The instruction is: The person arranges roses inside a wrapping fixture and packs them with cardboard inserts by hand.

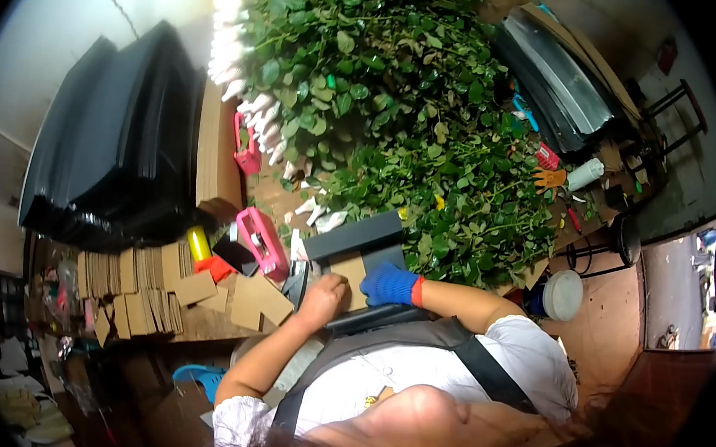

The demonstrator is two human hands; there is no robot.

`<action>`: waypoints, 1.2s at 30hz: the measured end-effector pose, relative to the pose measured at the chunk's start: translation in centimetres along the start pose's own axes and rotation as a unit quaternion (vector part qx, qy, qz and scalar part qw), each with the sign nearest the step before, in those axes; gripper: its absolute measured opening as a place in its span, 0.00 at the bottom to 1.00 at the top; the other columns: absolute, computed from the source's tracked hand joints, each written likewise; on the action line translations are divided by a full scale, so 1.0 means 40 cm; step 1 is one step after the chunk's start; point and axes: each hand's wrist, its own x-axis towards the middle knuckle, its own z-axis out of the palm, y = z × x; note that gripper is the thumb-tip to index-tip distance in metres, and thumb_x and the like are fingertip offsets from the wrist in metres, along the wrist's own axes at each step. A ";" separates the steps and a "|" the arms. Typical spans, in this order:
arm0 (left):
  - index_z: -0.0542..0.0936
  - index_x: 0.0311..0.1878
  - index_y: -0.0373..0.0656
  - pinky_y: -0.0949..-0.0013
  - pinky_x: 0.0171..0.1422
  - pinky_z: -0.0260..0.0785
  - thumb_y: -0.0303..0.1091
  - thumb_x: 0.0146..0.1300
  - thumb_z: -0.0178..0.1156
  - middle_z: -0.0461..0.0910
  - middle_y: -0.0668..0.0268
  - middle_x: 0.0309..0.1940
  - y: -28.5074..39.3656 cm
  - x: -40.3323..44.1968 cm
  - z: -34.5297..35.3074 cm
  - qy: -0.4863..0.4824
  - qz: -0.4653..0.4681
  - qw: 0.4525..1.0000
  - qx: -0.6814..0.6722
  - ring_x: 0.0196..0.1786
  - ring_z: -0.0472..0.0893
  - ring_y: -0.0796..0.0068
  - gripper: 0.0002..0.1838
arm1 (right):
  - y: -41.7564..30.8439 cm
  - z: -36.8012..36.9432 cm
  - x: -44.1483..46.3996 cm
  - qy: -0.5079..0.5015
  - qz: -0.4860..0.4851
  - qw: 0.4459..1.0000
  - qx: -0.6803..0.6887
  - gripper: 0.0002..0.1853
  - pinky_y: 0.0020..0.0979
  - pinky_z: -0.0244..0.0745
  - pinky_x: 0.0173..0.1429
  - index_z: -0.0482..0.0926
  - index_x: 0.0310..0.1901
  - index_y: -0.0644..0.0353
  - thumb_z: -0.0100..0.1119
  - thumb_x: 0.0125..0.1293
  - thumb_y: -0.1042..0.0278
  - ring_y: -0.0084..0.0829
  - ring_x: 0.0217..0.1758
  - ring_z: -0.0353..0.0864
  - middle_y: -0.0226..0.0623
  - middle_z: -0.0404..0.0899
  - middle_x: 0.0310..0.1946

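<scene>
A black sheet [357, 234], folded up at its far side, lies on the bench close to my body. A brown cardboard piece [349, 270] lies inside it. My left hand [324, 300] is bare and closed at the cardboard's left side; what its fingers pinch is hidden. My right hand [388, 286], in a blue knitted glove with a red cuff, is closed at the sheet's right part. Just past the sheet lie leafy green stems [416, 127] in a big pile, with white-wrapped heads [263, 119] along their left side.
Pink tape dispensers [262, 244] stand left of the sheet. Cardboard pieces [147, 291] are stacked at the bench's left end, beside a yellow roll [198, 244]. Tall black sheets [121, 129] stand behind them. At right are an orange glove [549, 180] and a white bucket [562, 296].
</scene>
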 end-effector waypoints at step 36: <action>0.83 0.45 0.37 0.61 0.52 0.77 0.26 0.56 0.66 0.81 0.57 0.46 0.027 0.027 -0.023 0.012 -0.056 0.996 -0.064 0.49 0.81 0.55 0.12 | 0.491 -0.293 0.055 0.297 0.144 0.932 -0.149 0.07 0.44 0.74 0.42 0.82 0.38 0.46 0.62 0.61 0.57 0.40 0.39 0.83 0.36 0.80 0.32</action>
